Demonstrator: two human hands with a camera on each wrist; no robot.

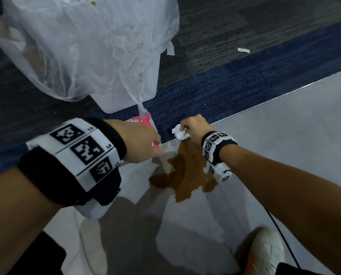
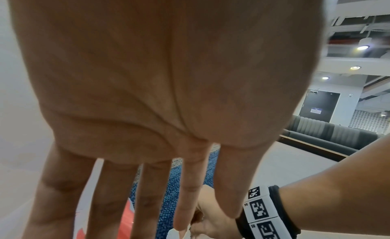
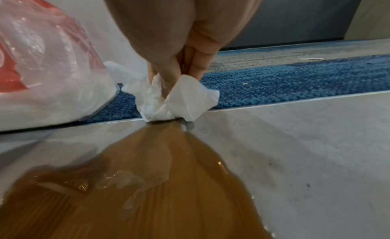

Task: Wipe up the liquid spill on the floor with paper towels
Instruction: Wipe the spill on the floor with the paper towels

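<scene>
A brown liquid spill (image 1: 185,171) lies on the grey hard floor, reaching the metal strip at the carpet's edge. My right hand (image 1: 185,129) pinches a crumpled white paper towel (image 1: 178,132) at the far end of the spill. In the right wrist view the paper towel (image 3: 181,101) touches the floor where the spill (image 3: 147,184) narrows. My left hand (image 1: 155,146) rests on a pink and white tissue pack (image 1: 143,121) left of the spill. Its fingers (image 2: 152,201) are straight and spread.
A white bin with a loose clear plastic liner (image 1: 86,46) stands on the blue carpet (image 1: 245,86) just behind the pack. A paper scrap (image 1: 243,50) lies farther back. My white shoe (image 1: 265,253) stands on the grey floor (image 1: 284,135) at the lower right.
</scene>
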